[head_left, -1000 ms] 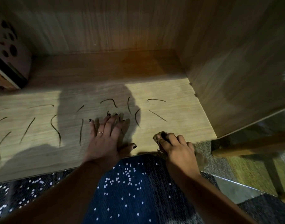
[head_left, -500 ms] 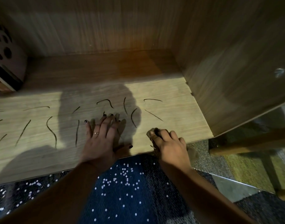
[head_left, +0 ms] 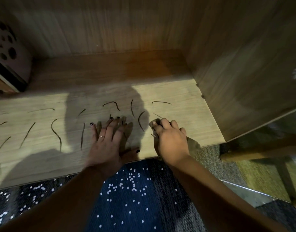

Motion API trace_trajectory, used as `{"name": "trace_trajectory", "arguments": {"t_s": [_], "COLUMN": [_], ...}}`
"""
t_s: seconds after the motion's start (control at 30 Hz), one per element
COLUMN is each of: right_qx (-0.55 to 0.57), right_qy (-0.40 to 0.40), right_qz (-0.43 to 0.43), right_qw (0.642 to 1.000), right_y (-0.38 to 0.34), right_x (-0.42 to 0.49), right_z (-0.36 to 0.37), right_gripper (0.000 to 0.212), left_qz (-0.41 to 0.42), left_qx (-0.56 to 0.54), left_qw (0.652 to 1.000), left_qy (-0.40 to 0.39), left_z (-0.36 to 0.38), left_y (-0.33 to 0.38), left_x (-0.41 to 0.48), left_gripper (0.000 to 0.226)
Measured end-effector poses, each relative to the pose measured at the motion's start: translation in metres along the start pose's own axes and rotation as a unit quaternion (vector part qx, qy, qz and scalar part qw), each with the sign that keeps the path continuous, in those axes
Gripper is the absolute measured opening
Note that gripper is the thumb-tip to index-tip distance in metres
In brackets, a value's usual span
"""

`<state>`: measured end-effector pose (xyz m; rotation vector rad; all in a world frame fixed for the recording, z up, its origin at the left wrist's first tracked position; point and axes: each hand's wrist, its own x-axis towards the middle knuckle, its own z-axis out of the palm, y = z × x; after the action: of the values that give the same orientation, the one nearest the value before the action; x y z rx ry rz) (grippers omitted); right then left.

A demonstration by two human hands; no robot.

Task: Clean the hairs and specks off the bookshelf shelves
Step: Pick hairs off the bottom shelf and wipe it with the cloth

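Several dark curved hairs lie across the pale wooden shelf (head_left: 185, 104), among them a hooked hair (head_left: 112, 103), a long thin hair (head_left: 160, 102) at the right, and a wavy hair (head_left: 57, 136) at the left. My left hand (head_left: 108, 141) rests flat on the shelf near its front edge, fingers spread, a ring on one finger. Just to its right, my right hand (head_left: 170, 139) is curled, its fingertips pinched on a thin hair (head_left: 158, 116); another short strand sticks out below the fingers.
Books (head_left: 8, 64) stand at the shelf's far left. The cabinet's side panel (head_left: 244, 72) closes the shelf on the right and the back panel (head_left: 110, 27) behind. Below the front edge lie blue white-dotted fabric (head_left: 135, 198) and a wooden furniture leg (head_left: 261, 151).
My right hand has moved from the shelf's front edge further onto the shelf, up to the slanted hair at the right. My left hand has stayed flat in place.
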<state>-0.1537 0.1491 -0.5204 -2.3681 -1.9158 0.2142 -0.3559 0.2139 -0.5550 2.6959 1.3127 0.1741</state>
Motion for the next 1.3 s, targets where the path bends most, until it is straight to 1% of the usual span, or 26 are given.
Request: {"name": "trace_trajectory", "arguments": {"t_s": [0.2,0.33,0.43,0.5,0.57,0.67,0.77,0.93,1.07,1.2,1.3], "right_qx": [0.002,-0.007,-0.006,-0.013,-0.021,-0.014,-0.008,0.008,-0.002,0.02,0.04], "right_qy": [-0.011,-0.007,-0.006,0.011,0.019,0.016,0.028,0.029,0.01,-0.027,-0.047], "right_qz": [0.002,0.028,0.052,0.063,0.073,0.086,0.104,0.127,0.115,0.092,0.09], "right_qw": [1.0,1.0,0.999,0.998,0.997,0.996,0.994,0.991,0.993,0.995,0.994], "right_y": [0.015,0.03,0.033,0.029,0.025,0.022,0.022,0.03,0.028,0.014,0.005], "right_x": [-0.032,-0.063,-0.064,-0.059,-0.052,-0.036,-0.013,0.023,0.005,-0.039,-0.056], "right_z": [0.001,0.004,0.006,0.009,0.009,0.004,-0.001,-0.004,-0.005,-0.005,-0.002], "right_gripper": [0.065,0.068,0.062,0.052,0.047,0.044,0.035,0.034,0.041,0.062,0.064], "left_qz": [0.0,0.006,0.012,0.019,0.028,0.032,0.021,0.026,0.026,0.021,0.022], "left_qx": [0.012,0.002,-0.002,0.0,0.007,0.017,0.023,0.019,0.016,0.02,0.024], "left_qw": [1.0,1.0,1.0,1.0,0.999,0.999,0.998,0.999,0.999,0.999,0.999], "left_qy": [-0.017,-0.018,-0.016,-0.02,-0.026,-0.032,-0.046,-0.023,-0.025,-0.034,-0.034], "left_z": [0.0,-0.002,-0.003,-0.003,-0.002,-0.001,0.0,0.0,0.001,0.001,-0.001], "left_y": [-0.001,-0.001,-0.001,-0.001,0.0,-0.001,-0.001,-0.001,-0.001,-0.001,0.0], "left_x": [0.0,0.0,0.0,0.001,0.001,0.002,0.002,0.001,0.002,0.002,0.001], "left_gripper": [0.102,0.096,0.093,0.088,0.085,0.088,0.093,0.091,0.089,0.088,0.086]}}
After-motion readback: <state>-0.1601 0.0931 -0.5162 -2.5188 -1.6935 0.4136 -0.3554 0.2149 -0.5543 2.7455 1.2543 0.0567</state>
